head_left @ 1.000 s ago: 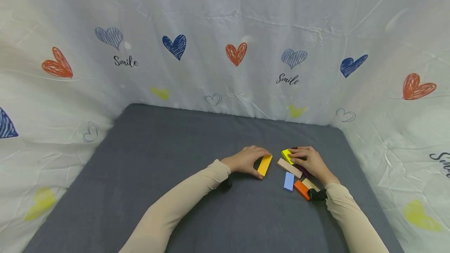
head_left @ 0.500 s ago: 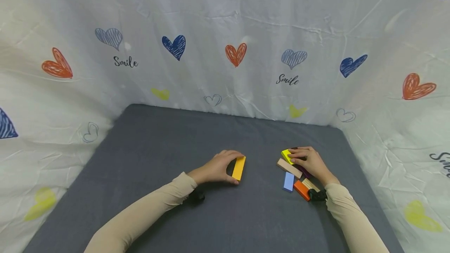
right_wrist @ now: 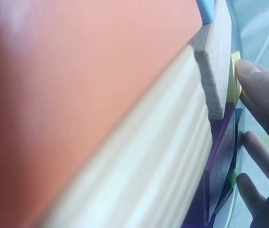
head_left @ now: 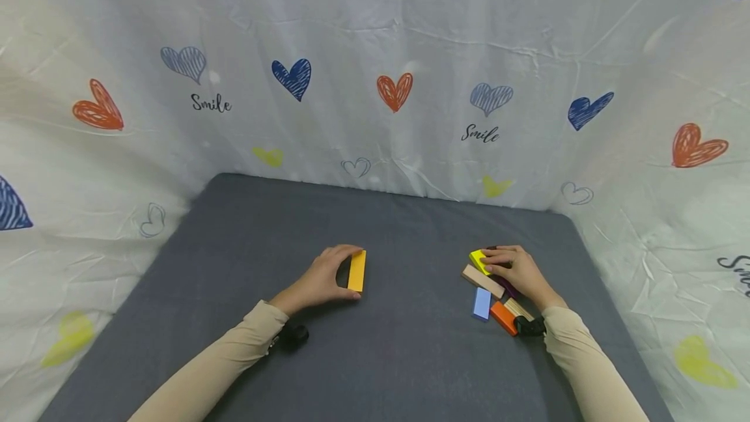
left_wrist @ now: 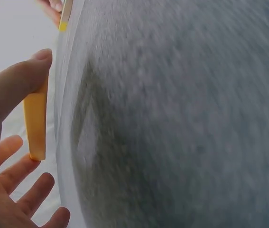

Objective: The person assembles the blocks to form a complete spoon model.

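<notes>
My left hand (head_left: 324, 277) pinches an orange-yellow wooden block (head_left: 357, 271) by its two ends, thumb at the near end. In the left wrist view this block (left_wrist: 36, 124) stands off the cloth, a shadow below it. My right hand (head_left: 520, 270) has thumb and fingertips at a bright yellow block (head_left: 478, 260) in a cluster; the right wrist view shows a digit against the yellow block (right_wrist: 234, 78). Beside it lie a pale wood block (head_left: 483, 281), a light blue block (head_left: 482, 303), an orange block (head_left: 504, 318) and a dark purple block (right_wrist: 219, 164), partly hidden by the hand.
A ribbed natural-wood block (head_left: 518, 309) lies next to the orange one, near the black wrist camera (head_left: 529, 325). Dark grey cloth (head_left: 410, 357) covers the table. A white curtain (head_left: 340, 12) printed with hearts surrounds it at the back and sides.
My left hand has carried the orange-yellow block leftward, away from the cluster, and the block has turned more upright in the head view. My right hand and the other blocks stay put.
</notes>
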Action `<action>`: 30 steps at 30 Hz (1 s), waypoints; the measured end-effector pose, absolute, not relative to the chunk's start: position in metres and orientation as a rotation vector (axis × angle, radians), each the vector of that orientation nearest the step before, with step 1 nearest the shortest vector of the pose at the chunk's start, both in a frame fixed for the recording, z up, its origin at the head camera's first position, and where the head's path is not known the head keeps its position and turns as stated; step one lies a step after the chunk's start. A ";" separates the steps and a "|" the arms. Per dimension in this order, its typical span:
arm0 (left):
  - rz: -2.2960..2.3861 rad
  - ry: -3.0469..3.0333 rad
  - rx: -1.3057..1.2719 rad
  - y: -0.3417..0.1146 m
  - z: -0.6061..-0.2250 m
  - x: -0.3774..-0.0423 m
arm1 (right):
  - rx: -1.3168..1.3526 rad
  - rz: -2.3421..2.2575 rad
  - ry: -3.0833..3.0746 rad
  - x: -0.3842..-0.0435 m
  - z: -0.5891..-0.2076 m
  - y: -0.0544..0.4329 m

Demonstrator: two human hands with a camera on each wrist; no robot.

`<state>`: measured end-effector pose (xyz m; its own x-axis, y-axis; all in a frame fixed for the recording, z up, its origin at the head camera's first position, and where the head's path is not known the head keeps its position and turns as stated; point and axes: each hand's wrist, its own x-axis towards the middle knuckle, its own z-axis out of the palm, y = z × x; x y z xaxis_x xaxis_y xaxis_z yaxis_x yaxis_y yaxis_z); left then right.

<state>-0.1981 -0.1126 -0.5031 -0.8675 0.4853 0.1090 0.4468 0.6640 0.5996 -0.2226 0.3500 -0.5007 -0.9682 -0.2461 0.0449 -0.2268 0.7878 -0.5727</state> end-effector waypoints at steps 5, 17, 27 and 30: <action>1.003 2.816 0.757 -0.121 -0.504 -0.199 | -0.400 -0.931 2.947 -0.223 -0.503 0.350; 0.972 2.809 0.764 -0.129 -0.510 -0.199 | -0.397 -0.924 2.946 -0.223 -0.503 0.349; 0.901 2.808 0.818 -0.132 -0.513 -0.197 | -0.467 -0.943 2.959 -0.222 -0.500 0.350; 0.884 2.799 0.808 -0.131 -0.514 -0.197 | -0.468 -0.934 2.958 -0.221 -0.499 0.350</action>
